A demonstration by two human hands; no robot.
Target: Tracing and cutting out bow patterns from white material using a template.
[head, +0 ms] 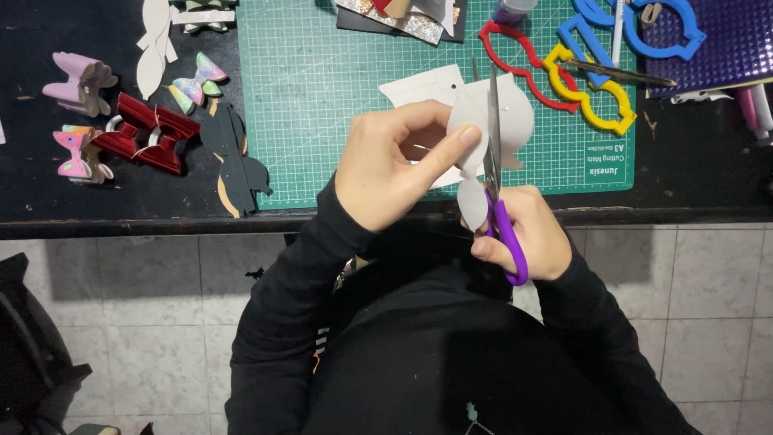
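Head view: bows (145, 133) flank green mat (322, 97).

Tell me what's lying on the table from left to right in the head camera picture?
Pale pink folded bow → dark red shiny bow → black cut-out shape → green cutting mat → red plastic template outline → yellow plastic template outline → purple textured sheet.

Matt white sheet (483, 121), shiny metal scissors (493, 161) with glossy purple plastic handles.
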